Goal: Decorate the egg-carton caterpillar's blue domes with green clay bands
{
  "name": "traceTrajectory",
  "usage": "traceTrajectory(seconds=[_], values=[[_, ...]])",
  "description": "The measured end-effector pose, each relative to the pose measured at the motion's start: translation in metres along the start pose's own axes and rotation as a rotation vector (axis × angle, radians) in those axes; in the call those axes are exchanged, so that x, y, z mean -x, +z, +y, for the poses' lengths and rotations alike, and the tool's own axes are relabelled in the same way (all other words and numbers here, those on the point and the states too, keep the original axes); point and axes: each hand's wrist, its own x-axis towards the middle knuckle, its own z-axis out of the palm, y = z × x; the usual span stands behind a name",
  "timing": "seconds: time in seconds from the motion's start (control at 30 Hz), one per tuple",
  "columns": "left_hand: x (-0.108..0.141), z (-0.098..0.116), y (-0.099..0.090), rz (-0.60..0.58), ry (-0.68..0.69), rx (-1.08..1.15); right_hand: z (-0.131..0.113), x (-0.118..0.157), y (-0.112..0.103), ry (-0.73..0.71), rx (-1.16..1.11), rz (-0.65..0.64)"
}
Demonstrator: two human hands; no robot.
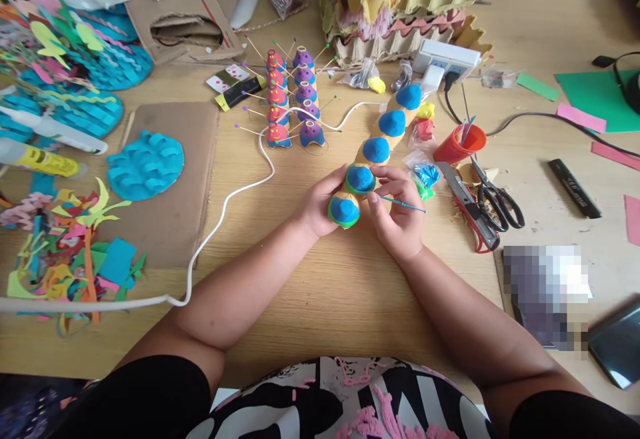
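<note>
A strip of egg carton cups (pixel 376 150) slants away from me, each cup topped with blue clay. Green clay rings the bases of the two nearest cups. My left hand (pixel 324 204) grips the strip by its near end from the left side. In my right hand (pixel 400 216) a thin blue stick (pixel 403 204) is pinched, while the fingers touch the second cup's edge. Just right of the strip lie small bags of blue clay (pixel 427 174) and red clay (pixel 425 129).
Decorated red carton strips (pixel 278 102) and purple ones (pixel 307 96) stand behind. A white cable (pixel 225 206) crosses the left side. Scissors (pixel 495 196), a box cutter (pixel 473 209) and an orange cup (pixel 461 144) sit right. Cardboard (pixel 165 226) and paper scraps (pixel 75 246) lie left.
</note>
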Motion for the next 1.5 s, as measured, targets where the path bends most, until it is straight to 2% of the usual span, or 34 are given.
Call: traceTrajectory(seconds=[0.23, 0.4, 0.63, 0.8, 1.0, 1.27, 1.5], values=[[-0.0036, 0.0004, -0.006, 0.027, -0.01, 0.022, -0.0039, 0.0007, -0.0004, 0.002, 0.014, -0.028], [-0.0044, -0.0004, -0.008, -0.03, 0.032, -0.021, -0.0047, 0.0001, -0.0006, -0.01, 0.023, -0.047], [-0.0014, 0.0011, -0.0016, 0.014, 0.009, 0.015, 0.0018, -0.0046, -0.0026, -0.117, 0.07, -0.036], [-0.001, 0.0015, -0.0007, 0.014, -0.017, 0.024, 0.0015, -0.0044, -0.0035, -0.112, 0.077, -0.037], [-0.0012, 0.0018, -0.0008, 0.053, 0.014, 0.002, 0.0006, -0.0041, -0.0031, -0.122, 0.102, -0.039], [-0.0033, 0.0018, -0.0019, 0.032, 0.038, -0.018, 0.0002, -0.0031, -0.0036, -0.11, 0.075, -0.039], [-0.0037, 0.0018, -0.0022, 0.045, 0.04, -0.022, 0.0019, -0.0041, -0.0033, -0.056, 0.059, -0.046]])
